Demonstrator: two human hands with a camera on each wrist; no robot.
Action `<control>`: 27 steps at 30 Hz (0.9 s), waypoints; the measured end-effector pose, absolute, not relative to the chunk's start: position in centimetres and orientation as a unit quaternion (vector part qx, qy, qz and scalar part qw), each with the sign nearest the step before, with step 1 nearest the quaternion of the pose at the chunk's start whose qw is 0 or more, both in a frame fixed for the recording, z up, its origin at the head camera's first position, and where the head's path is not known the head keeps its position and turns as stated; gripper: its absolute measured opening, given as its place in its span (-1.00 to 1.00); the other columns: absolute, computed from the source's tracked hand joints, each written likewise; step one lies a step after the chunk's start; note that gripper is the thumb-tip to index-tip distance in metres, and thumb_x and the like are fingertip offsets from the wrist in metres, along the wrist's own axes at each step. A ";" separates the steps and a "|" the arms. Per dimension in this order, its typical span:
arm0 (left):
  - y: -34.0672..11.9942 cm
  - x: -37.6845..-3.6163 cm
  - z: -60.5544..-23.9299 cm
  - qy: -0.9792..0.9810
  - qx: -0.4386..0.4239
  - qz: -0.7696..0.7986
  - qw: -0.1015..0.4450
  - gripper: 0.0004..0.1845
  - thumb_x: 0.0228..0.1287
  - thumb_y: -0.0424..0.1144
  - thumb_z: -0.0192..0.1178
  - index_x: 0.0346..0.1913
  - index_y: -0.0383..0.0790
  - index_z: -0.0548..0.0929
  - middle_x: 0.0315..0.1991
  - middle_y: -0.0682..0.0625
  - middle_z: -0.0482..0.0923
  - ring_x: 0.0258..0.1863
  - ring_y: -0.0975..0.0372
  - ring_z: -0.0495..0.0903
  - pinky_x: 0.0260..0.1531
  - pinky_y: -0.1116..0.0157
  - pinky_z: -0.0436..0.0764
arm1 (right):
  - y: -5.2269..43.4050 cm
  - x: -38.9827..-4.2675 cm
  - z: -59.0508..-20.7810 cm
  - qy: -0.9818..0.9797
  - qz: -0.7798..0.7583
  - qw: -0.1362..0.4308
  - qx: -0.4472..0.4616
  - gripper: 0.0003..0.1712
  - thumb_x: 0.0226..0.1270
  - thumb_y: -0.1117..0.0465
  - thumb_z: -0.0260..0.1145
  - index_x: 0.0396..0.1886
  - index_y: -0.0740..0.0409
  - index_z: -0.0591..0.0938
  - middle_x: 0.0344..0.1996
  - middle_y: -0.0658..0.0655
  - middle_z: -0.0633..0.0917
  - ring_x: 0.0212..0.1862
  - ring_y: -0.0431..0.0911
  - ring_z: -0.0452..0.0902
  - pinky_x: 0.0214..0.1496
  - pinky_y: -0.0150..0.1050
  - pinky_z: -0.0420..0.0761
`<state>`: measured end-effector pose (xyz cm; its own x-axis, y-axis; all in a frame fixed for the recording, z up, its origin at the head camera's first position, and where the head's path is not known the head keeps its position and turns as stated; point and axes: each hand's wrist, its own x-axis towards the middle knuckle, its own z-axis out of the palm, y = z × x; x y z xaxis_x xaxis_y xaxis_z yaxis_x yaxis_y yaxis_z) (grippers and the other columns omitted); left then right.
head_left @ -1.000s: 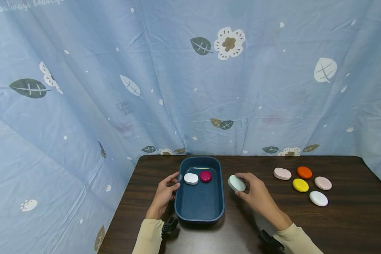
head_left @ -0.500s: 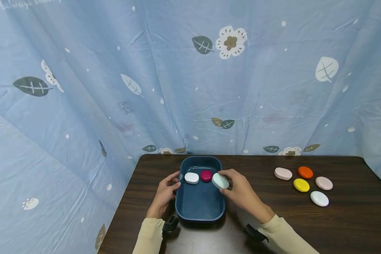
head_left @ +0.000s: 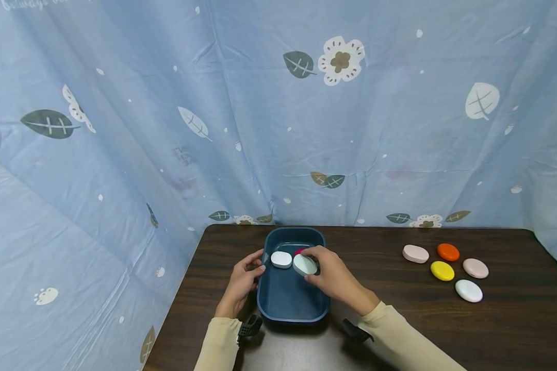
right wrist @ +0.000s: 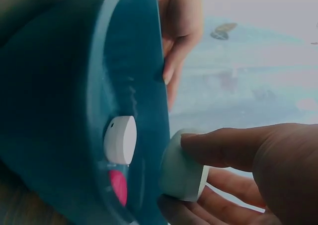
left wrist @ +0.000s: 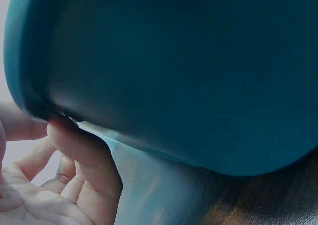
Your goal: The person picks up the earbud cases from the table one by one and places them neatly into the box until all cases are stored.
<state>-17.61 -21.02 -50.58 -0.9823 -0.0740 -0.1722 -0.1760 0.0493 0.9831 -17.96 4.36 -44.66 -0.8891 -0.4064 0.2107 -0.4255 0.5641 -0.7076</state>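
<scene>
Pale mint oval case [head_left: 304, 265] held over the dark blue tub [head_left: 291, 304], toward its far end, just right of the white oval case [head_left: 281, 259] and in front of the magenta round case [head_left: 299, 252], which shows only as a sliver behind it. Pinched by the right hand [head_left: 329, 275]: index finger laid along the top edge, thumb [right wrist: 171, 205] under the near edge, remaining fingers curled loosely below, so that the mint case [right wrist: 183, 171] sits between fingertip and thumb with its broad face tilted toward the tub's floor. Whether touching the floor or still clear of it, impossible to tell; in the right wrist view appearing level with the tub's rim [right wrist: 154, 61], close beside the white case [right wrist: 120, 139] and above the magenta one [right wrist: 118, 186].

Left hand [head_left: 241, 281] at the tub's left wall, fingers curled round the rim, thumb outside; in the left wrist view fingertips [left wrist: 69, 135] pressed up against the underside of the tub's flared lip [left wrist: 30, 86], palm open below.

Tub standing on a dark wooden table [head_left: 445, 330], near its far left part. Well apart on the right, a loose group of five more cases lying flat on the table: a pale pink oval [head_left: 415, 253], an orange round one [head_left: 447, 252], a yellow one [head_left: 442, 271], a second pale pink one [head_left: 475, 268], and a white one [head_left: 469, 290] nearest the front. Cream sleeves [head_left: 399, 340] on both forearms, with a dark strapped device at each wrist. Behind and to the left of the table, a light blue curtain [head_left: 278, 113] printed with leaves and flowers.
</scene>
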 end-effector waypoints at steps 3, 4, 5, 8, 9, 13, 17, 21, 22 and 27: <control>-21.0 -17.6 -50.5 0.725 -0.089 0.682 0.039 -0.50 0.56 -0.42 0.13 0.49 -0.23 0.51 0.00 -0.12 0.42 -0.24 0.11 0.45 -0.45 0.30 0.45 | 3.8 -18.3 -44.7 -0.884 0.398 -0.001 0.246 -0.44 0.11 0.50 0.60 0.15 0.29 0.70 0.07 0.23 0.70 -0.06 0.01 0.62 -0.02 -0.02 0.68; -20.9 -17.6 -50.5 0.725 -0.090 0.682 0.039 -0.50 0.56 -0.43 0.13 0.49 -0.23 0.52 0.00 -0.12 0.42 -0.23 0.11 0.45 -0.44 0.30 0.45 | 3.6 -18.4 -44.7 -0.884 0.395 -0.004 0.250 -0.44 0.11 0.50 0.60 0.15 0.30 0.70 0.07 0.23 0.70 -0.06 0.00 0.62 -0.02 -0.02 0.67; -20.9 -17.6 -50.5 0.725 -0.090 0.682 0.039 -0.50 0.56 -0.43 0.13 0.49 -0.23 0.52 -0.01 -0.12 0.42 -0.23 0.11 0.45 -0.44 0.30 0.45 | 3.4 -18.5 -44.8 -0.885 0.391 -0.007 0.254 -0.44 0.11 0.49 0.60 0.15 0.31 0.69 0.07 0.24 0.70 -0.06 0.00 0.62 -0.03 -0.02 0.67; -20.9 -17.6 -50.4 0.725 -0.092 0.682 0.039 -0.50 0.55 -0.43 0.14 0.49 -0.23 0.52 -0.01 -0.12 0.43 -0.22 0.11 0.45 -0.44 0.30 0.45 | 2.8 -18.7 -44.7 -0.885 0.381 -0.012 0.267 -0.43 0.10 0.49 0.61 0.15 0.35 0.68 0.05 0.25 0.70 -0.07 0.01 0.63 -0.04 0.00 0.67; -20.9 -17.6 -50.4 0.725 -0.092 0.682 0.039 -0.50 0.54 -0.43 0.14 0.48 -0.23 0.52 -0.01 -0.12 0.43 -0.23 0.11 0.45 -0.44 0.30 0.45 | 2.6 -18.8 -44.7 -0.885 0.378 -0.013 0.272 -0.43 0.10 0.49 0.61 0.15 0.36 0.68 0.03 0.25 0.70 -0.07 0.01 0.63 -0.04 0.01 0.67; -20.9 -17.6 -50.5 0.725 -0.089 0.681 0.039 -0.49 0.54 -0.43 0.14 0.49 -0.24 0.52 -0.01 -0.12 0.43 -0.22 0.11 0.44 -0.44 0.30 0.45 | 1.9 -19.0 -44.4 -0.884 0.370 -0.025 0.285 -0.44 0.11 0.49 0.60 0.15 0.39 0.67 0.00 0.27 0.70 -0.09 0.02 0.62 -0.03 0.06 0.67; -20.9 -17.5 -50.5 0.726 -0.086 0.681 0.042 -0.50 0.55 -0.42 0.12 0.49 -0.25 0.51 0.00 -0.12 0.42 -0.19 0.10 0.45 -0.41 0.29 0.46 | 1.2 -19.2 -44.3 -0.882 0.365 -0.038 0.295 -0.47 0.12 0.49 0.59 0.13 0.43 0.68 -0.03 0.28 0.71 -0.10 0.03 0.61 -0.02 0.08 0.66; -20.9 -17.4 -50.4 0.725 -0.085 0.683 0.043 -0.50 0.56 -0.41 0.12 0.49 -0.25 0.51 0.00 -0.11 0.42 -0.17 0.10 0.46 -0.40 0.30 0.48 | 0.7 -19.5 -44.4 -0.884 0.356 -0.049 0.300 -0.48 0.13 0.49 0.59 0.12 0.42 0.68 -0.01 0.29 0.71 -0.07 0.05 0.63 0.01 0.09 0.67; -20.9 -17.4 -50.3 0.724 -0.084 0.683 0.043 -0.50 0.56 -0.41 0.12 0.49 -0.25 0.51 0.00 -0.11 0.42 -0.17 0.10 0.46 -0.40 0.30 0.49 | 0.6 -19.6 -44.5 -0.884 0.354 -0.053 0.301 -0.48 0.13 0.49 0.59 0.12 0.42 0.68 -0.01 0.29 0.71 -0.06 0.06 0.63 0.01 0.08 0.67; -20.9 -17.3 -50.3 0.722 -0.080 0.686 0.043 -0.50 0.57 -0.41 0.13 0.49 -0.27 0.50 0.00 -0.12 0.42 -0.17 0.11 0.44 -0.43 0.31 0.48 | 0.0 -19.9 -44.6 -0.882 0.348 -0.066 0.312 -0.47 0.11 0.49 0.60 0.11 0.43 0.69 0.00 0.33 0.71 -0.06 0.09 0.64 0.00 0.09 0.68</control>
<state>-17.32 -20.92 -50.25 -0.9836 -0.0564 -0.1715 -0.1741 0.0448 0.9837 -19.89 0.03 -44.60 -0.7969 -0.5956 0.1008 -0.5036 0.5628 -0.6555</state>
